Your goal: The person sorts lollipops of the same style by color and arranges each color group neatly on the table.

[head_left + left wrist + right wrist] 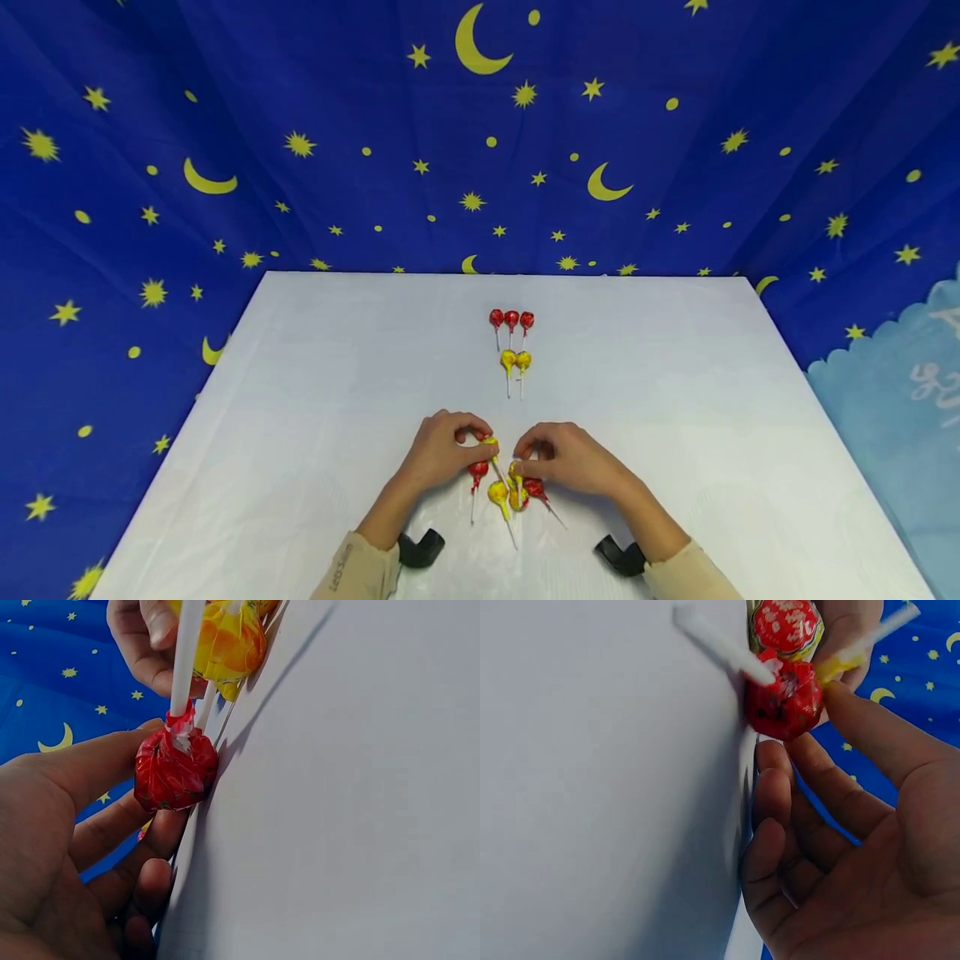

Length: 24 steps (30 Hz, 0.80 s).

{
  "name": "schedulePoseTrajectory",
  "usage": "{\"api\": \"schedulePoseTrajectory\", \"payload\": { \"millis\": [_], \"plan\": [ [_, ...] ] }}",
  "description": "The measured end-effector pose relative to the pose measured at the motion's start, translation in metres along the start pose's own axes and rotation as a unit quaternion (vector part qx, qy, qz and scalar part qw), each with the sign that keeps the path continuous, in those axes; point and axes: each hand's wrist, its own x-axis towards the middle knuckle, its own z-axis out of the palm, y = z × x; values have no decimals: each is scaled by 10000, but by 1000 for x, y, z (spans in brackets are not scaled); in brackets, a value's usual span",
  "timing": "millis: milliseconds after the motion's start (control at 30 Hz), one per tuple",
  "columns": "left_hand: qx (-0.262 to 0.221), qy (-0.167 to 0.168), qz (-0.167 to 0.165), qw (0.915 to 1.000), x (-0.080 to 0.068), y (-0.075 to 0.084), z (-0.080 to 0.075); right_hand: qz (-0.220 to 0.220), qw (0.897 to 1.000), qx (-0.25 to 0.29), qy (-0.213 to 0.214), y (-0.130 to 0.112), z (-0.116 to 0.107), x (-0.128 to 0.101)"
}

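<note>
My left hand [448,446] pinches a yellow lollipop [492,443] between thumb and fingertips, its stick slanting down to the right. A red lollipop [478,470] lies just below that thumb; in the left wrist view this red lollipop [176,769] hides the fingertips. My right hand [567,457] pinches another yellow lollipop [515,469] by the head. In the right wrist view its yellow-and-white stick [870,639] points up beside the thumb, behind a red lollipop [784,701]. That red lollipop [534,487] lies under the right fingers, near two yellow lollipops [498,492] on the table.
Farther back on the white table [337,358] lie three red lollipops [512,319] in a row. Two yellow lollipops [508,360] lie side by side below them. A blue cloth [390,100] with moons and stars hangs behind the table and along its sides.
</note>
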Motion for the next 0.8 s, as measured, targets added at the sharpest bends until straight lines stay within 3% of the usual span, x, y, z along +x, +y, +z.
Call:
{"api": "schedulePoseTrajectory", "payload": {
  "millis": [433, 800],
  "plan": [
    [36, 75, 85, 9999, 1, 0, 2, -122, 9998, -168, 62, -5, 5, -5],
    [89, 78, -37, 9999, 0, 2, 1, -302, 9989, -339, 120, -10, 8, -7]
  ]
}}
